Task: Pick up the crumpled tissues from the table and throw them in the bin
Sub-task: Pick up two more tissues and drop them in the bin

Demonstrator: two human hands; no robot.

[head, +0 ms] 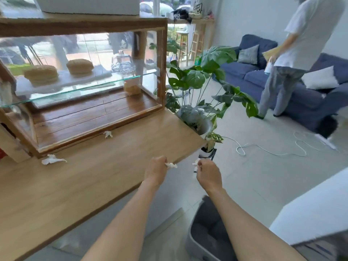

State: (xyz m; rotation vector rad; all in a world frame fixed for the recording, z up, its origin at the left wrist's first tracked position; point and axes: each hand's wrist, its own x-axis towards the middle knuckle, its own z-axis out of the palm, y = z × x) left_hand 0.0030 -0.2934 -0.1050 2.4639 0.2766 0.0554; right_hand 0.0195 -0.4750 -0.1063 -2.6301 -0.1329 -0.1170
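Your left hand [156, 169] is curled into a loose fist, pinching a small crumpled tissue [171, 165] that pokes out past the knuckles, right over the front edge of the bench [94, 185] near its right corner. Your right hand [208, 174] is closed the same way around a second tissue scrap [195, 163], and it hangs off the bench, over the floor. The grey bin [207, 232] sits on the floor below and nearer to you than both hands, partly hidden by your right forearm.

Judging from this, you are carrying both scraps to the bin. Draw both hands back and down until they are over its open mouth before you let your fingers go; light paper drifts, so drop from low.

Two more tissues remain on the bench: one wad [53, 160] near the front left corner of the glass display case [84, 81], another [108, 134] touching the case's front sill. Go back for those afterwards.
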